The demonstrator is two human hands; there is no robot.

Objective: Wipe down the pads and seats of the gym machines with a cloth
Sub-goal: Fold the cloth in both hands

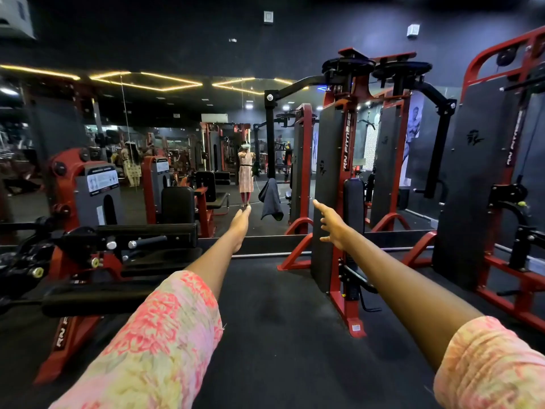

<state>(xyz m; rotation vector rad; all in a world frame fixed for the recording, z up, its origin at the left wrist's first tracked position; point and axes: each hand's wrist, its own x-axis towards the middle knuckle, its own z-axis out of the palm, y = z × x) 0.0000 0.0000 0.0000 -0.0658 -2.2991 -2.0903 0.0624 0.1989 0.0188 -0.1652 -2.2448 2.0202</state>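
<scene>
Reaching forward with both arms, left hand (240, 221) flat with fingers straight and together, right hand (330, 224) spread loose, neither grasping anything. Dark cloth (270, 202) draped from the handle of the pec-fly machine (348, 149) ahead, just beyond the fingertips, likely hung there for pickup. Upright back pad (353, 202) just right of the right hand, probably next for wiping.

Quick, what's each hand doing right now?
Left hand: open, fingers straight, holding nothing.
Right hand: open, fingers spread, holding nothing.
</scene>
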